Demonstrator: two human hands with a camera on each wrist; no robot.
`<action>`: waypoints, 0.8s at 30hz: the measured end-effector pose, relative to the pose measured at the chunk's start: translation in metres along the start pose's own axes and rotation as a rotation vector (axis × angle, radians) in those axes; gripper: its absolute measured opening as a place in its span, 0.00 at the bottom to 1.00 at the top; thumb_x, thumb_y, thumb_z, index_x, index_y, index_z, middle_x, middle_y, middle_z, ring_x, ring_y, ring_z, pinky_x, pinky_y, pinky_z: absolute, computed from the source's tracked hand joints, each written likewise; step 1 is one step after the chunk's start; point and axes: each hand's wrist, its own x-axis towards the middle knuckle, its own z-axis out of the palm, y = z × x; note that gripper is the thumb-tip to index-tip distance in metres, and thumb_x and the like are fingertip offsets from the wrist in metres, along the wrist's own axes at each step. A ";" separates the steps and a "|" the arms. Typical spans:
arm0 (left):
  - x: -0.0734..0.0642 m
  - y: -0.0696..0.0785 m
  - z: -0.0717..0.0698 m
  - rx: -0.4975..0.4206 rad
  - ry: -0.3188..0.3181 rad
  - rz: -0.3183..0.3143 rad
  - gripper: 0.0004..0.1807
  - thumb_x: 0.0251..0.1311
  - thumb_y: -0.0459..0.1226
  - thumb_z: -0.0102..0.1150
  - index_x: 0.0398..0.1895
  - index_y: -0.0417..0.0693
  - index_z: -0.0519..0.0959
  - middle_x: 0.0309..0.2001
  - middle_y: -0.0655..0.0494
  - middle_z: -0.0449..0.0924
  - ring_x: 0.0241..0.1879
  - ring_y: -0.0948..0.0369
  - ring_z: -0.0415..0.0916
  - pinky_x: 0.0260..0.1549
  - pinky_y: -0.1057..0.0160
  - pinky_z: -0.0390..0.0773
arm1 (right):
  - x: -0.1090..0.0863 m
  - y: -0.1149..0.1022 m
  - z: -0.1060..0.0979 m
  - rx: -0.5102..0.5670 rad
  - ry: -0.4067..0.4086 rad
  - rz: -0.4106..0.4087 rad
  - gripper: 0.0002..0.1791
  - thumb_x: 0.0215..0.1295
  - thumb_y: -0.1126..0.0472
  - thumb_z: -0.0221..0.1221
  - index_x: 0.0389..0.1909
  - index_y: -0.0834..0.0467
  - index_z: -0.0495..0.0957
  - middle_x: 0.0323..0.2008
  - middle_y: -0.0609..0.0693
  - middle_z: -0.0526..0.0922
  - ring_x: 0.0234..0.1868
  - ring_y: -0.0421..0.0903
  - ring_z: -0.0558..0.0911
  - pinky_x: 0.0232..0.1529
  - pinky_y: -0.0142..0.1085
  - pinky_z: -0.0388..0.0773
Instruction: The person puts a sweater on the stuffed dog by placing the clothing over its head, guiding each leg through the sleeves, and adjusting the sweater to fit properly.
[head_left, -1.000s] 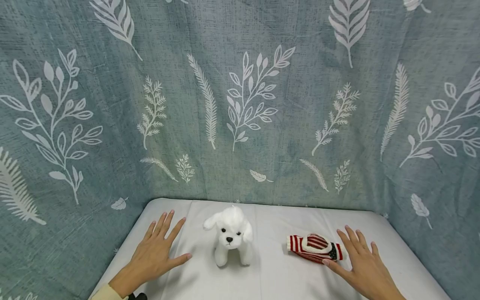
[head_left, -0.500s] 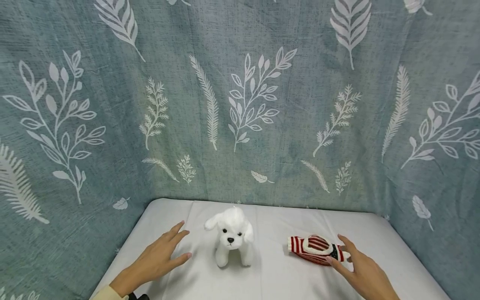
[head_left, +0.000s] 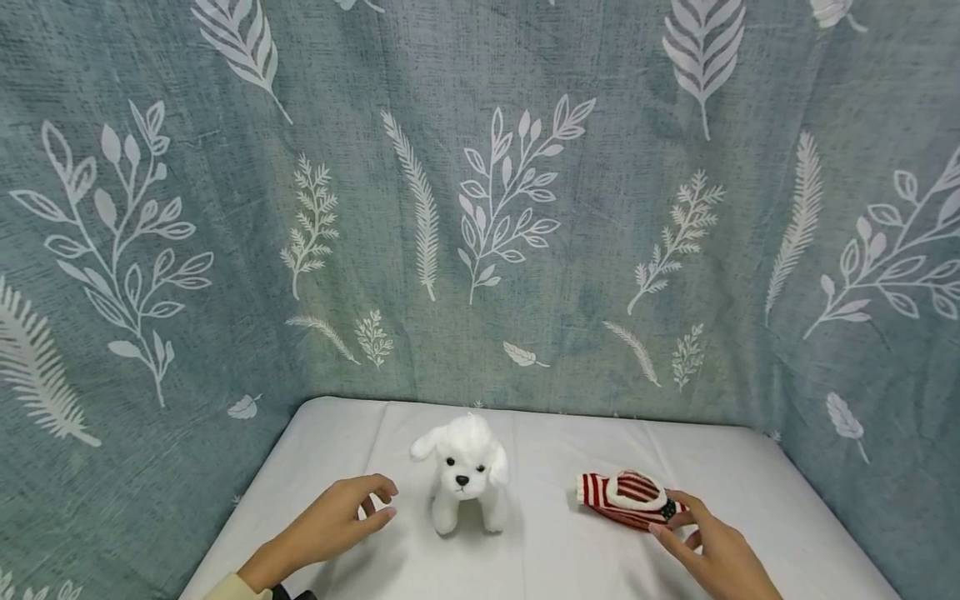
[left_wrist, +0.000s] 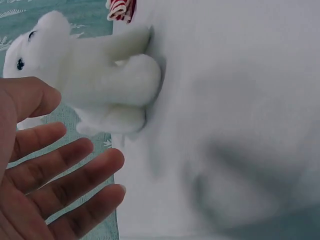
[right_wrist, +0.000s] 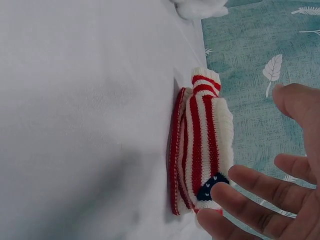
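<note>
A white plush dog [head_left: 465, 467] stands upright on the white-covered table, its black eyes and nose towards me. My left hand [head_left: 330, 517] hovers just left of it, fingers loosely bent; in the left wrist view that hand [left_wrist: 55, 165] holds nothing. To the dog's right lies a small knitted sweater [head_left: 622, 497] with red and white stripes and a dark patch. My right hand [head_left: 712, 546] is at its right end. From the right wrist view, the thumb is apart from the sweater [right_wrist: 202, 145], while the fingertips [right_wrist: 222, 192] overlap its lower end; contact is unclear.
The white table cover [head_left: 540, 558] ends at hanging blue-green fabric [head_left: 450, 350] with white leaf prints, at the back and both sides. A pale sleeve cuff [head_left: 236, 587] and a dark object [head_left: 303, 595] show at my left wrist.
Both hands were spread flat with fingers extended; the fingers have since bent. The left hand came slightly nearer the dog, and the right fingers lowered towards the sweater's end. Dog and sweater stay put.
</note>
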 end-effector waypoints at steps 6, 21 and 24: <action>0.007 0.007 0.012 -0.045 -0.027 0.043 0.12 0.73 0.51 0.59 0.51 0.58 0.81 0.43 0.65 0.83 0.33 0.71 0.77 0.28 0.66 0.78 | -0.001 0.000 0.004 0.082 -0.009 0.020 0.42 0.70 0.37 0.61 0.71 0.63 0.65 0.45 0.49 0.86 0.33 0.42 0.82 0.35 0.43 0.80; 0.023 0.025 0.041 -0.129 -0.088 0.120 0.10 0.72 0.40 0.62 0.52 0.49 0.82 0.42 0.65 0.83 0.33 0.72 0.77 0.29 0.68 0.79 | -0.003 -0.003 0.014 0.145 -0.007 0.044 0.39 0.69 0.39 0.63 0.69 0.61 0.68 0.43 0.48 0.85 0.33 0.42 0.81 0.34 0.42 0.80; 0.027 0.028 0.047 -0.129 -0.094 0.133 0.10 0.72 0.41 0.62 0.52 0.51 0.82 0.42 0.66 0.82 0.33 0.72 0.77 0.29 0.69 0.79 | -0.002 -0.003 0.015 0.146 -0.005 0.050 0.40 0.68 0.37 0.63 0.69 0.61 0.68 0.43 0.48 0.85 0.34 0.42 0.81 0.34 0.42 0.79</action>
